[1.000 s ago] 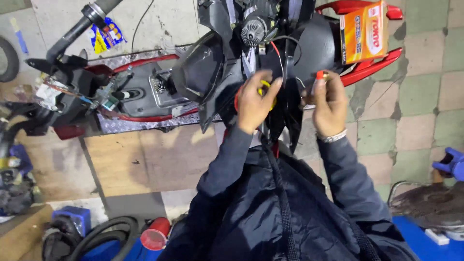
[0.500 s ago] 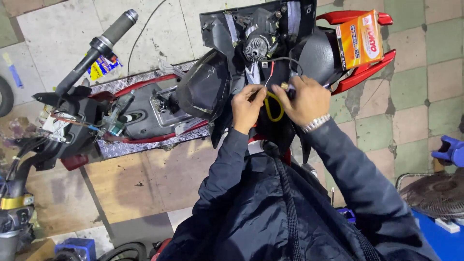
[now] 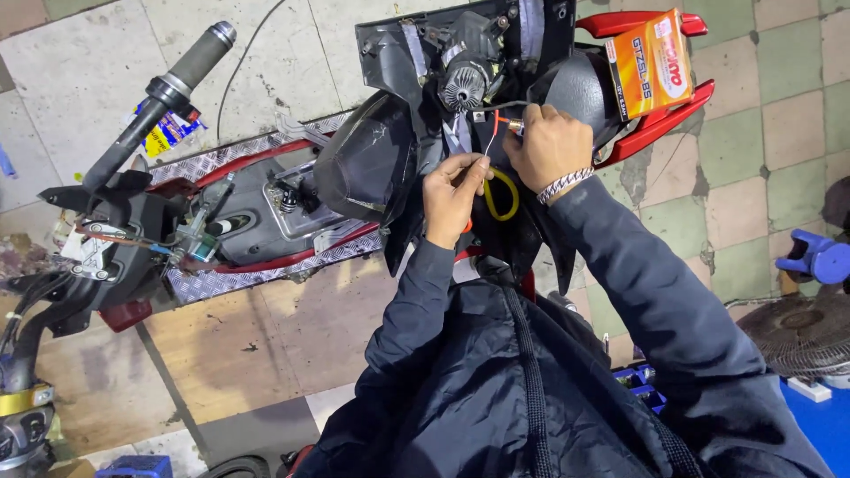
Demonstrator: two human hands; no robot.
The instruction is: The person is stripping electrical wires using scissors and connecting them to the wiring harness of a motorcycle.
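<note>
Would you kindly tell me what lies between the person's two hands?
In the head view, a yellow wire loop and thin red and white wires lie between the left hand and right hand.

A repair workshop: stripped scooter (image 3: 266, 212) on tiled floor (image 3: 779, 115).

There's an orange and red box (image 3: 652, 62) with a white stripe sitting tilted on the red rear rack (image 3: 660, 124) of the scooter, top right. Over on the left, a crumpled blue and yellow wrapper (image 3: 168, 131) lies on the floor tiles by the handlebar.
</note>
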